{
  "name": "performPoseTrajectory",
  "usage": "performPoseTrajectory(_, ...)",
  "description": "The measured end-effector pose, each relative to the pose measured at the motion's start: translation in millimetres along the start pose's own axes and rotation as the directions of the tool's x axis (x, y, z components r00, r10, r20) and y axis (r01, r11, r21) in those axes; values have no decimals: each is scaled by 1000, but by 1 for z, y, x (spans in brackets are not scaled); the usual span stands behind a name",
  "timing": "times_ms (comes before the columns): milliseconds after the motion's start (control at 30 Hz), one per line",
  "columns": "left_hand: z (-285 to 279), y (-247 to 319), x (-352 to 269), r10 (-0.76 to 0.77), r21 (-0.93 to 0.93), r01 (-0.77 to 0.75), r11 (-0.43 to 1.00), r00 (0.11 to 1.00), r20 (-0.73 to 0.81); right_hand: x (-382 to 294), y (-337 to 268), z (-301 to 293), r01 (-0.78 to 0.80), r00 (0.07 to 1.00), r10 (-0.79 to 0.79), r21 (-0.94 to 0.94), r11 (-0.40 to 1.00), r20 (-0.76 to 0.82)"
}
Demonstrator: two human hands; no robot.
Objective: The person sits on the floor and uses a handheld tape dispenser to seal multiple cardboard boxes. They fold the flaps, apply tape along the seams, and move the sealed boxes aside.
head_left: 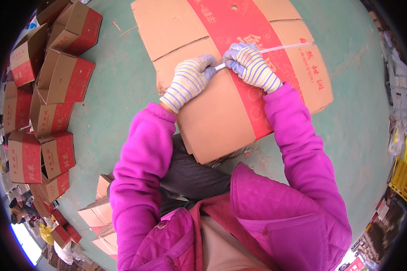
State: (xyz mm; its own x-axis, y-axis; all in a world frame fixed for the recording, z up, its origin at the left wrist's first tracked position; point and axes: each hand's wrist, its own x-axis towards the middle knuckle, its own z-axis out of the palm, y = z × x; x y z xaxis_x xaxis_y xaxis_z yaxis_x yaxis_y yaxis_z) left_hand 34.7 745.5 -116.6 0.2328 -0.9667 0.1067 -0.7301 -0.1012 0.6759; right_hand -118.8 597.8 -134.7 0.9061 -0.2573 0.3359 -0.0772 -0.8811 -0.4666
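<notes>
A stack of flattened cardboard cartons [212, 118] lies before me, brown with a broad red printed band that bears writing. A white plastic strap [285, 47] runs across its top. My left hand [191, 78], in a striped knit glove with a greyish palm, pinches the strap between thumb and fingers near the left edge of the red band. Just to the right, my right hand [249, 63], gloved alike, has its fingers curled on the same strap. A short length of strap shows between the two hands. The strap's ends and any knot are hidden.
Several opened red-and-brown cartons [68, 79] stand stacked along the left. More flattened cartons [100, 215] lie by my left side. A yellow plastic crate [402, 179] is at the far right. The green floor [105, 111] carries scraps of debris.
</notes>
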Motion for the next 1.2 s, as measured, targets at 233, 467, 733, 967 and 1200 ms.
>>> performPoseTrajectory(233, 2, -3, 3, 6, 29, -7, 1000, 1000, 27, 0, 3, 4, 22, 1000, -22, -17, 1000, -17)
performPoseTrajectory(467, -5, -4, 8, 7, -36, -3, 999, 994, 109, -1, -1, 3, 10, 999, -10, 4, 1000, -46)
performPoseTrajectory(733, 2, 0, 8, -56, 65, 52, 997, 997, 58, -2, -1, 4, 25, 997, -27, -22, 999, -67)
performPoseTrajectory(967, 2, 7, 10, -103, 84, 99, 992, 994, 42, -2, -2, 6, -10, 998, 11, 5, 1000, -62)
performPoseTrajectory(1200, -2, -1, 8, -83, -55, 92, 994, 985, 151, -5, -44, -4, -151, 948, 129, -55, 987, -290)
